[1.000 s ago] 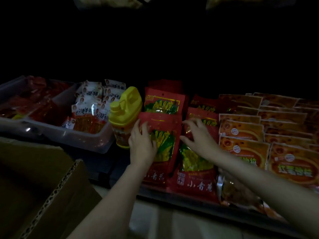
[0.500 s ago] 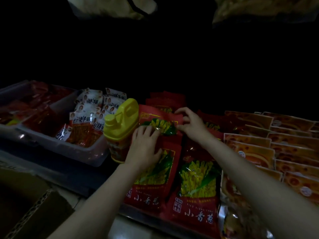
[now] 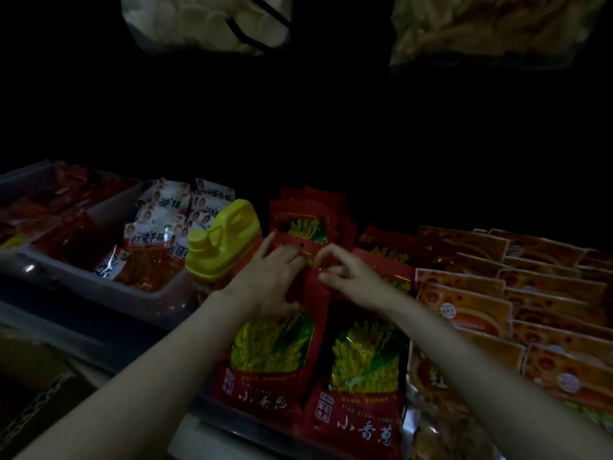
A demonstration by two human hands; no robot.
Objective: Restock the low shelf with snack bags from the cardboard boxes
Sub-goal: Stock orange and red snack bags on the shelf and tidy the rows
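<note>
Red snack bags with a yellow-green picture lie in two overlapping rows on the low shelf (image 3: 212, 423). The front left bag (image 3: 265, 356) and front right bag (image 3: 365, 376) face me, and more red bags (image 3: 305, 224) stand behind them. My left hand (image 3: 268, 280) rests flat on the upper part of the left row, fingers fairly straight. My right hand (image 3: 348, 277) is beside it, fingers curled, pinching the top edge of a red bag between the rows. A cardboard box (image 3: 36, 396) shows dimly at the lower left.
A yellow-capped jug (image 3: 222, 244) stands just left of my left hand. A clear plastic bin (image 3: 149, 300) of small white-and-red packets lies further left. Several orange bags (image 3: 497, 293) fill the shelf on the right. Pale bags (image 3: 205, 21) hang overhead. The shelf's back is dark.
My right hand came back from the rear bag to the top edge of a nearer one, close to my left hand. My left hand shifted a little forward. The view moved closer.
</note>
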